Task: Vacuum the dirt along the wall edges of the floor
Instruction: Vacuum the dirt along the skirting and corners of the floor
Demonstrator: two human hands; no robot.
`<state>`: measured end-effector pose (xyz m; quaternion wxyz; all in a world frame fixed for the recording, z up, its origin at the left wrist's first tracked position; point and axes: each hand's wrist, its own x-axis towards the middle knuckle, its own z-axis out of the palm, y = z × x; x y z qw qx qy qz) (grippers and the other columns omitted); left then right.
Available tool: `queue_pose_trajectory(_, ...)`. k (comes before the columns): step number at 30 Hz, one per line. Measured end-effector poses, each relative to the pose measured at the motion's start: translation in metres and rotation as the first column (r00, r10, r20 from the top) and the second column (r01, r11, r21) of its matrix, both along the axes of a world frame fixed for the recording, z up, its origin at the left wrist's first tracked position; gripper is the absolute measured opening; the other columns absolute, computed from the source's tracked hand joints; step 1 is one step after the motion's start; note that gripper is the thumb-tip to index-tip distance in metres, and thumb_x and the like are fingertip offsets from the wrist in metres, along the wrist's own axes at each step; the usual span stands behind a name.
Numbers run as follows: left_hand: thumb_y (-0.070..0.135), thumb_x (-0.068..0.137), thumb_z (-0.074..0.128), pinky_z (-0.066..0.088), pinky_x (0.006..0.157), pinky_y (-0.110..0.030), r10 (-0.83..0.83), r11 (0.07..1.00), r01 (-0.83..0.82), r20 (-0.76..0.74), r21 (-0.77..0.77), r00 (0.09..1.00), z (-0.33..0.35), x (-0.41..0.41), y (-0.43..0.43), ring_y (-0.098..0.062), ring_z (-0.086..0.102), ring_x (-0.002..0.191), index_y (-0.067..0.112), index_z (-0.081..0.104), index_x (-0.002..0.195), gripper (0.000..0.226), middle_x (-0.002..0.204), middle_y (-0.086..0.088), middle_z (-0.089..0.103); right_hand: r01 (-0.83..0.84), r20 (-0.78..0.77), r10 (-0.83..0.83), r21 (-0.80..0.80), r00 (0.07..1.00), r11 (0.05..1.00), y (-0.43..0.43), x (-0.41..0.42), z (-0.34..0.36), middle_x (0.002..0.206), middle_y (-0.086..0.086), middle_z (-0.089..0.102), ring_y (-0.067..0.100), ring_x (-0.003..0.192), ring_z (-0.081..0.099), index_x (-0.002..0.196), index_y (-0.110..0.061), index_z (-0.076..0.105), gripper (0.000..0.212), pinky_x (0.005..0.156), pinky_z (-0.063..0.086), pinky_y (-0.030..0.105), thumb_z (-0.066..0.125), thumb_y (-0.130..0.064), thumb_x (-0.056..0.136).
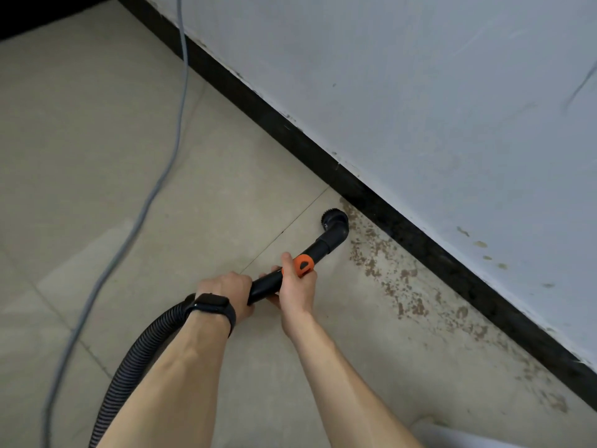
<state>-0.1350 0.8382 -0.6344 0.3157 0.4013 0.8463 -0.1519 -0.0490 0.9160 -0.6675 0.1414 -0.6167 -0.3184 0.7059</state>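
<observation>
Near the frame's centre, left hand (pixel 226 287) and right hand (pixel 295 291) are both gripping the vacuum wand (pixel 266 284), fingers curled around it; its brush nozzle (pixel 334 218) is resting at the edge of the dirt (pixel 371 258), just beside the black baseboard (pixel 420 240).

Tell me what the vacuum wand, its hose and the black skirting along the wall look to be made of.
The vacuum wand: rigid black plastic, likely, from its smooth dull sheen and moulded elbow. The hose: flexible plastic, shown by its ribbed corrugations and easy bend. The skirting: hard, black, faintly glossy; tile or paint, cannot tell.
</observation>
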Motion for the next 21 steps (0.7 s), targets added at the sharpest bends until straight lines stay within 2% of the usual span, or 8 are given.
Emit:
queue_pose_trajectory(2, 0.037, 0.091, 0.056, 0.048, 0.075, -0.030, -0.007, 1.000, 0.007, -0.001, 0.001, 1.000, 0.000, 0.002, 0.005, -0.023, 0.065, 0.100, 0.024, 0.059, 0.116, 0.029, 0.110, -0.001, 0.065, 0.001, 0.018, -0.001, 0.018, 1.000, 1.000, 0.003, -0.001, 0.001, 0.074, 0.002, 0.069, 0.035, 0.082, 0.076, 0.118, -0.007, 0.046, 0.040, 0.082, 0.062, 0.056, 0.065, -0.036, 0.098)
queue_pose_trajectory(6, 0.037, 0.090, 0.057, 0.047, 0.074, -0.030, -0.030, 1.000, 0.030, 0.000, 0.006, 1.000, -0.002, 0.005, 0.014, -0.023, 0.065, 0.101, 0.023, 0.060, 0.115, 0.029, 0.111, -0.002, 0.065, 0.018, 0.023, -0.019, 0.036, 1.000, 0.999, 0.010, 0.001, 0.005, 0.071, 0.002, 0.066, 0.025, 0.064, 0.074, 0.121, -0.003, 0.046, 0.038, 0.075, 0.063, 0.048, 0.060, -0.033, 0.102)
queue_pose_trajectory(10, 0.036, 0.090, 0.057, 0.045, 0.072, -0.030, -0.041, 0.999, 0.041, 0.027, 0.019, 0.999, -0.004, 0.009, 0.024, -0.024, 0.065, 0.101, 0.022, 0.060, 0.115, 0.029, 0.110, -0.002, 0.065, 0.037, 0.047, -0.039, 0.051, 0.998, 0.998, 0.018, 0.002, 0.006, 0.081, 0.007, 0.066, 0.023, 0.063, 0.074, 0.123, -0.004, 0.046, 0.039, 0.072, 0.063, 0.044, 0.059, -0.034, 0.103)
queue_pose_trajectory(16, 0.034, 0.089, 0.058, 0.044, 0.068, -0.030, -0.015, 0.999, 0.013, 0.059, 0.041, 0.998, -0.007, 0.002, 0.031, -0.024, 0.065, 0.097, 0.021, 0.059, 0.113, 0.027, 0.108, -0.003, 0.065, 0.039, 0.064, -0.044, 0.071, 0.997, 0.997, 0.027, -0.003, 0.001, 0.087, 0.009, 0.066, 0.022, 0.061, 0.074, 0.123, -0.006, 0.043, 0.039, 0.074, 0.064, 0.046, 0.058, -0.036, 0.103)
queue_pose_trajectory(21, 0.038, 0.083, 0.063, 0.042, 0.064, -0.029, 0.062, 0.987, -0.080, 0.130, 0.141, 0.990, -0.009, -0.014, 0.025, -0.025, 0.064, 0.090, 0.024, 0.053, 0.105, 0.028, 0.100, -0.001, 0.062, 0.045, 0.055, -0.048, 0.049, 0.997, 0.998, 0.030, -0.015, -0.002, 0.089, 0.008, 0.066, 0.021, 0.060, 0.073, 0.124, -0.010, 0.039, 0.038, 0.079, 0.064, 0.046, 0.056, -0.037, 0.104)
